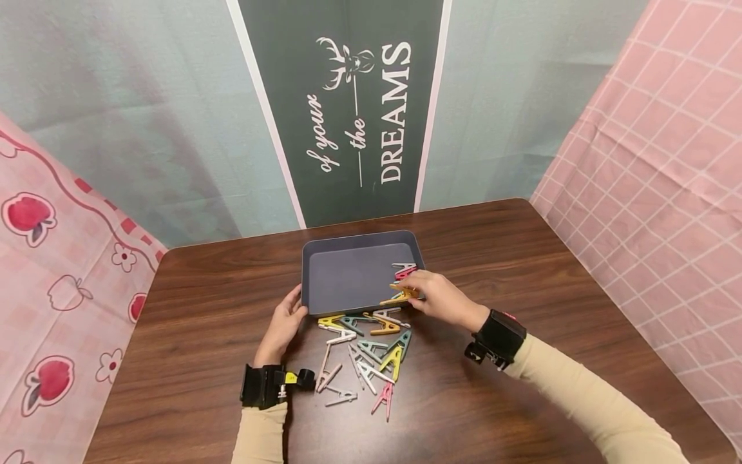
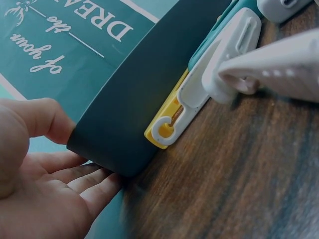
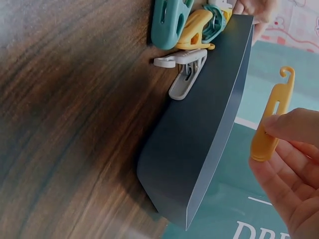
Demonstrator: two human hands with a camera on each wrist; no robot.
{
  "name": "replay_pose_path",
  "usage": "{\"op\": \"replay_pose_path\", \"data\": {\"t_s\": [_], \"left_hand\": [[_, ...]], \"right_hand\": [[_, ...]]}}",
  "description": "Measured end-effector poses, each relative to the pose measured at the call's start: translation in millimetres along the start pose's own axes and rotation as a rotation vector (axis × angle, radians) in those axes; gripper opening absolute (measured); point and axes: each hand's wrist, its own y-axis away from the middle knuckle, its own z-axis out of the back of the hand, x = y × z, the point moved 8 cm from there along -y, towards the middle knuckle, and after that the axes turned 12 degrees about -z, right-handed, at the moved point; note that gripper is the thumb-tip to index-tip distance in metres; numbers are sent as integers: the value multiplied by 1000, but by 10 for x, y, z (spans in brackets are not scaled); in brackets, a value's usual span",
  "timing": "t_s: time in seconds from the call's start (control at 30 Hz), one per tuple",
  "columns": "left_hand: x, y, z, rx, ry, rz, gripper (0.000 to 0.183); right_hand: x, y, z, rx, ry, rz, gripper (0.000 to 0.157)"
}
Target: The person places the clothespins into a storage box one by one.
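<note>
A dark grey rectangular tray (image 1: pixel 348 283) sits on the table. At its left front corner my left hand (image 2: pixel 55 174) holds it, thumb bent at the rim and fingers along the outer side. Over the tray's right end, my right hand (image 1: pixel 437 298) pinches an orange-yellow clothespin (image 3: pixel 273 119) between thumb and fingers. Below that hand, inside the tray, lie a white clothespin (image 1: pixel 404 266), a pink clothespin (image 1: pixel 404 274) and a yellow one (image 1: pixel 395 299), partly hidden by the fingers. Several clothespins (image 1: pixel 371 348) in white, teal, yellow and pink lie loosely before the tray.
Some clothespins rest right against the tray's front wall, such as a white clothespin (image 3: pixel 187 74). A pink clothespin (image 1: pixel 383 401) lies nearest the person. A printed curtain (image 1: pixel 359 193) hangs behind the brown wooden table (image 1: pixel 493 399), with pink cloths at both sides.
</note>
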Motion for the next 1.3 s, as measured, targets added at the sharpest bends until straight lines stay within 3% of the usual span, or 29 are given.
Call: {"op": "replay_pose_path", "data": {"t_s": [0.3,0.6,1.3], "left_hand": [[-22,18,1,6,1,-10,62],[-10,14,4,7,-8,-7,62],[-16,12,5,6,-13,-6,62]], "right_hand": [[-57,-101,14,-25,-20,-4,33],[-173,-181,-34,-13,-35,-83,32],[-363,-415,-17,-75,-73,-197,28]]}}
